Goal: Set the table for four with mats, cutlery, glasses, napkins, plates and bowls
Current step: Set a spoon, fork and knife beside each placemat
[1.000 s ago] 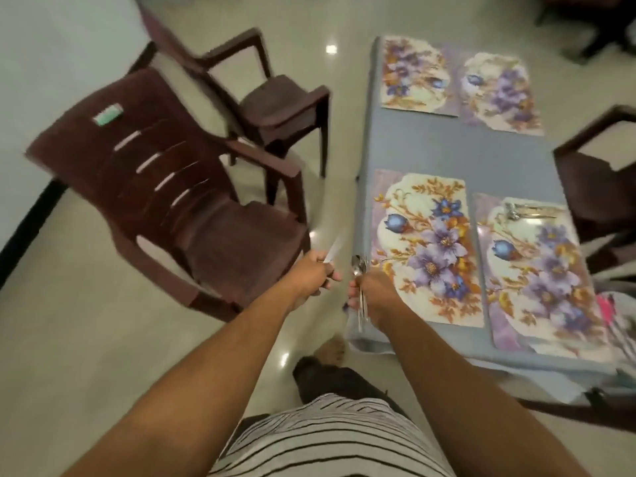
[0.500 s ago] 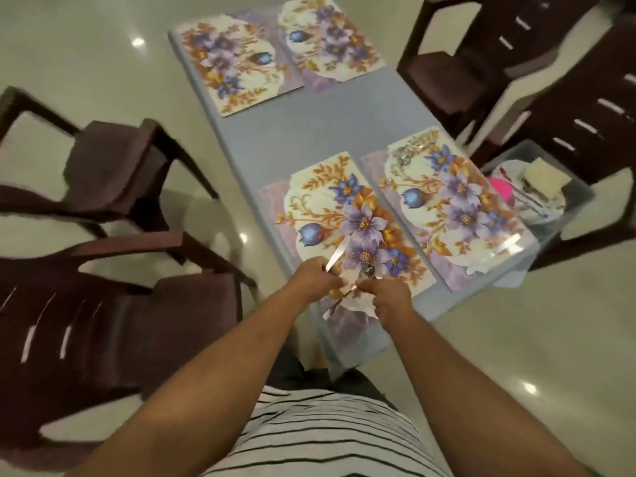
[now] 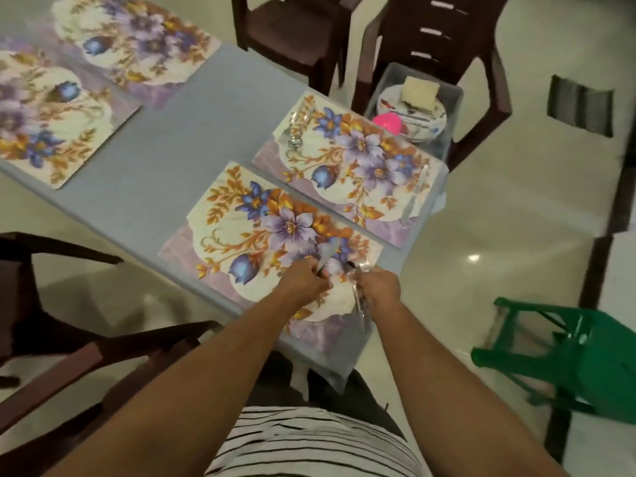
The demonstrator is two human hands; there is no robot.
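Note:
Several floral mats lie on the grey table (image 3: 179,139). Over the nearest mat (image 3: 241,232) my left hand (image 3: 306,280) grips a knife (image 3: 325,258) with its blade pointing away. My right hand (image 3: 380,287) holds a spoon and fork (image 3: 359,297) together above the mat's right end. The neighbouring mat (image 3: 354,166) carries a spoon and fork (image 3: 296,132) at its far end and a knife (image 3: 414,194) at its near end. Two more mats (image 3: 51,108) (image 3: 137,43) lie bare at the far left.
A clear bin (image 3: 451,98) on a brown chair holds patterned plates (image 3: 413,115), a pink bowl (image 3: 387,123) and napkins (image 3: 421,89). Brown chairs (image 3: 296,32) (image 3: 69,339) flank the table. A green stool (image 3: 585,352) stands at my right.
The view has swung as I stepped to the table's end. Both hands moved from the table's edge to above the nearest mat, still holding the cutlery.

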